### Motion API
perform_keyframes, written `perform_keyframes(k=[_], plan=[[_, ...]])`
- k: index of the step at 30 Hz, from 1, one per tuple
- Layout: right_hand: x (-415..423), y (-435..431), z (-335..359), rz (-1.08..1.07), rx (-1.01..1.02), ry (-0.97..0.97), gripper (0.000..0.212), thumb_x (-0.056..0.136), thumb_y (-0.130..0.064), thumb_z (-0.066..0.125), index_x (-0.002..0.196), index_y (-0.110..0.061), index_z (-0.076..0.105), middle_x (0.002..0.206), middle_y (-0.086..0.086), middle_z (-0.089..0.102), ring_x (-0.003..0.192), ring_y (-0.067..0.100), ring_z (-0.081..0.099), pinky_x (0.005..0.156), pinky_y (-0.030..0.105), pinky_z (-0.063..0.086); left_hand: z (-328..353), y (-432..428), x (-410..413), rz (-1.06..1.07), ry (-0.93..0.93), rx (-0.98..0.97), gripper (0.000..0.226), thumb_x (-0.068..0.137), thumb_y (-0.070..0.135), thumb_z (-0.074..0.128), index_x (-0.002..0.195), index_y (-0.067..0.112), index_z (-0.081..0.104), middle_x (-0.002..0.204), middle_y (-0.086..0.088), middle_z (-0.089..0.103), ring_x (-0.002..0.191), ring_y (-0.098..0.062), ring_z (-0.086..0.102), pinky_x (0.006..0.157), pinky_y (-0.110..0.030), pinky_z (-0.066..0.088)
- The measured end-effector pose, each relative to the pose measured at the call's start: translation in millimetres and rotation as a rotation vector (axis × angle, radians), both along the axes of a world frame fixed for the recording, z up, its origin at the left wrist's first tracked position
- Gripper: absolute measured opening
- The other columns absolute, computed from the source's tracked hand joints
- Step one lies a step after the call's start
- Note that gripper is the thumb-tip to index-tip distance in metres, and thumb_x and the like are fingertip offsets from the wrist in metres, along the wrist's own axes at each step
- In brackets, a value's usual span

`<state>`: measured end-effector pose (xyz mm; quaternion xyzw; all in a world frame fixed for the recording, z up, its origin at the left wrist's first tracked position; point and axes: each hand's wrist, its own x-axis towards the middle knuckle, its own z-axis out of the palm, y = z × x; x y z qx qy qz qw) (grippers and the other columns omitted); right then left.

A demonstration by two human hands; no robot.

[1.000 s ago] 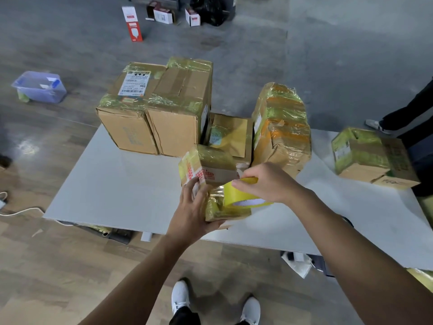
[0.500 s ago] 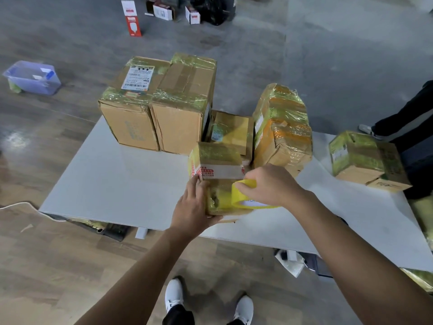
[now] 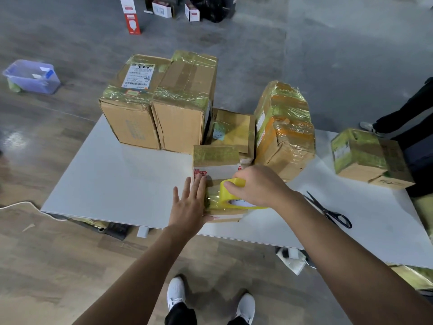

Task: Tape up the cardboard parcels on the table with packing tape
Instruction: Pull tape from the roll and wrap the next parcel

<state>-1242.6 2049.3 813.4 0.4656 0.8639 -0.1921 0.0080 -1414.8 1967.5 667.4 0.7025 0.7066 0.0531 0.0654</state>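
Two white shoes (image 3: 176, 292) stand on the wood floor at the bottom. Just past them is the near edge of the white table (image 3: 117, 184). A small parcel (image 3: 215, 165) sits at that edge. The left hand (image 3: 189, 202) lies flat against the parcel's left side, with its fingers straight and pressed on shiny tape. The right hand (image 3: 255, 185) curls round the yellow tape roll (image 3: 228, 193) and holds it on top of the same parcel, near the front. Black scissors (image 3: 330, 212) lie on the table, just right of the right arm.

Behind the small parcel is a flat brown box (image 3: 234, 130). A lumpy parcel (image 3: 283, 130) with lots of tape on it stands to the right of that. Two tall boxes (image 3: 133, 109) stand side by side at the back left, touching. One has a white label on top. One more parcel (image 3: 365, 158) sits well apart at the far right of the table.

On the grey floor far off are a blue tub (image 3: 32, 76) and a red and white box (image 3: 132, 15). Another person's dark leg (image 3: 407, 109) shows at the right.
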Motion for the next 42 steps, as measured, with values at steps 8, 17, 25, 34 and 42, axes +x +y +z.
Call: perform_keyframes(k=[8, 17, 25, 34, 42], plan=[[0.9, 0.2, 9.0, 0.042, 0.042, -0.19, 0.055, 0.097, -0.049, 0.045, 0.061, -0.007, 0.046, 0.055, 0.006, 0.039, 0.056, 0.026, 0.044, 0.052, 0.035, 0.034, 6.6, 0.8, 8.1, 0.005, 0.086, -0.067, 0.109, 0.089, 0.059, 0.055, 0.149, 0.007, -0.019, 0.163, -0.012, -0.006, 0.15, -0.038, 0.0, 0.114, -0.063, 0.013], [23.3, -0.1, 2.5, -0.069, -0.141, 0.086, 0.041, 0.089, -0.057, 0.057, 0.081, -0.018, 0.07, 0.074, 0.0, 0.065, 0.075, 0.018, 0.061, 0.066, 0.036, 0.048, 6.0, 1.8, 22.5, -0.108, 0.041, -0.011, 0.102, 0.085, 0.036, 0.063, 0.153, 0.006, -0.007, 0.164, -0.012, 0.001, 0.151, -0.03, 0.002, 0.117, -0.053, 0.018], [49.8, 17.2, -2.8, -0.095, -0.018, -0.094, 0.059, 0.087, -0.059, 0.058, 0.057, -0.01, 0.047, 0.057, 0.012, 0.04, 0.058, 0.024, 0.037, 0.055, 0.033, 0.027, 9.6, 4.8, 20.4, -0.109, 0.075, -0.033, 0.106, 0.07, 0.037, 0.077, 0.153, 0.003, 0.02, 0.16, -0.014, 0.022, 0.148, -0.032, 0.022, 0.11, -0.055, 0.032], [63.6, 32.7, -36.1, -0.068, -0.019, -0.324, 0.05, 0.091, -0.057, 0.05, 0.065, -0.014, 0.051, 0.067, 0.003, 0.052, 0.07, 0.026, 0.054, 0.059, 0.032, 0.038, 14.7, 5.2, 23.0, -0.112, 0.083, -0.09, 0.101, 0.09, 0.041, 0.056, 0.15, 0.009, -0.018, 0.16, -0.009, -0.02, 0.149, -0.028, -0.014, 0.119, -0.051, 0.009], [58.6, 33.9, -63.2, -0.092, -0.047, -0.336, 0.064, 0.083, -0.077, 0.048, 0.066, -0.015, 0.051, 0.065, -0.001, 0.049, 0.066, 0.02, 0.051, 0.055, 0.028, 0.035, 17.9, 4.7, 23.4, -0.102, 0.066, -0.119, 0.101, 0.089, 0.036, 0.059, 0.153, 0.01, -0.015, 0.161, -0.009, -0.017, 0.148, -0.028, -0.015, 0.118, -0.055, 0.009]])
